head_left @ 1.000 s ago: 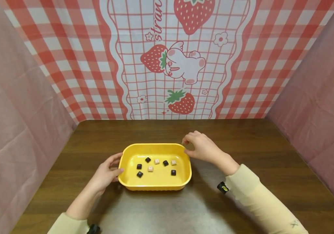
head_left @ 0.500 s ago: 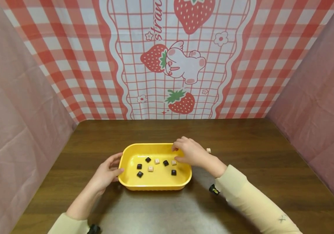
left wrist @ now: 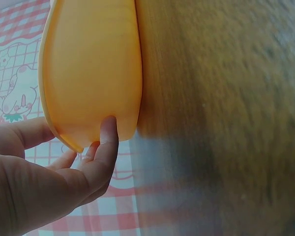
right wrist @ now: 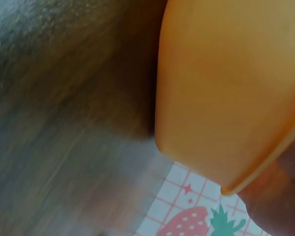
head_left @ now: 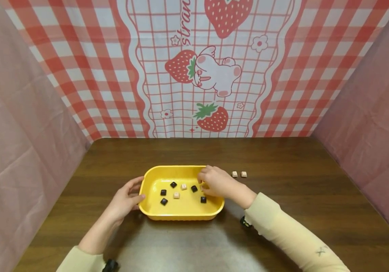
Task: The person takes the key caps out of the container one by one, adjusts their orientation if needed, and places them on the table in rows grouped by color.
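A yellow plastic basin (head_left: 182, 217) sits on the table with several black keycaps (head_left: 163, 192) and cream keycaps (head_left: 176, 195) scattered over its floor. My left hand (head_left: 123, 200) grips the basin's left end, thumb over the rim; the left wrist view shows fingers (left wrist: 108, 132) against the outer wall. My right hand (head_left: 216, 182) reaches over the right rim, its thumb and fingers round a cream keycap that they mostly hide. In the right wrist view the basin's outer wall (right wrist: 226, 88) blocks the fingertips; only part of the hand (right wrist: 275, 196) shows.
Two cream keycaps (head_left: 239, 174) lie side by side on the brown wooden table (head_left: 282, 166), right of the basin. A strawberry-print checked cloth (head_left: 106, 75) hangs behind the table. Pink cloth (head_left: 368, 94) hangs at both sides.
My right hand has moved left and down into the basin, onto a cream keycap. This uncovers two cream keycaps on the table. My left hand stays on the rim.
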The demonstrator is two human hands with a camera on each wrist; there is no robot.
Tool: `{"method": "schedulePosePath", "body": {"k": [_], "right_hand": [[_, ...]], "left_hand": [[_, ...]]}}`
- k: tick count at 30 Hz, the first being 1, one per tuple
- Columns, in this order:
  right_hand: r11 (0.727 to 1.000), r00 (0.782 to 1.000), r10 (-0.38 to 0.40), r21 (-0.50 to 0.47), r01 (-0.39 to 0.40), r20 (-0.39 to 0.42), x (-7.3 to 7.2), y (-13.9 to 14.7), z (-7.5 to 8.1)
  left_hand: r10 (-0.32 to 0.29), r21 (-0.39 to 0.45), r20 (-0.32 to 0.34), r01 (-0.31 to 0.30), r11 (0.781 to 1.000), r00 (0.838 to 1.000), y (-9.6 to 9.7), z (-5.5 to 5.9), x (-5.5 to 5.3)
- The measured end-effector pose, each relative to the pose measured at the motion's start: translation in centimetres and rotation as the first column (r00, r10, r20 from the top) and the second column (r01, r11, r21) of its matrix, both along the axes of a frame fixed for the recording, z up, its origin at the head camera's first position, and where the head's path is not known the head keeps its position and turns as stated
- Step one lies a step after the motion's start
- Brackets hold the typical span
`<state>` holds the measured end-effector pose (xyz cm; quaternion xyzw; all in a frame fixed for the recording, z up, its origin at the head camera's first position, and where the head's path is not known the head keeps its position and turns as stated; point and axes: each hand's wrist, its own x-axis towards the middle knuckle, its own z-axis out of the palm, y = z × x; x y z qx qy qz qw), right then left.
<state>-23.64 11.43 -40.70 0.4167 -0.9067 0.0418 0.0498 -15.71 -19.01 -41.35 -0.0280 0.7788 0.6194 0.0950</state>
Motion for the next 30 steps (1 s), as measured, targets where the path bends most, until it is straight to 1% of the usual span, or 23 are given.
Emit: {"method": "schedulePosePath", "body": {"k": [6,10,18,24,30], "right_hand": [[0.996,0.996,0.007,0.085,0.001,-0.085,-0.2,-0.5,-0.5],[0.992,0.993,0.009,0.128,0.007,-0.119,-0.1,-0.8,-0.6],[0.983,0.995,-0.011,0.179,0.03,-0.101,0.2,-1.2,-0.7],[0.987,0.994,0.0,0.161,0.018,-0.109,0.3,-1.2,-0.7],[0.995,0.987,0.041,0.094,-0.027,-0.158,0.4,-0.8,-0.4]], "left_hand": [[-0.003,-0.001,-0.002,0.003,1.0,1.0,0.0,0.1,-0.1],[-0.004,0.001,-0.004,0.004,1.0,1.0,0.0,0.1,-0.1],[-0.005,0.008,0.0,0.005,1.0,1.0,0.1,0.1,0.0],[-0.003,0.004,0.002,0.003,1.0,1.0,0.1,0.2,0.1],[-0.001,0.014,0.002,0.001,1.0,1.0,0.1,0.1,0.0]]}}
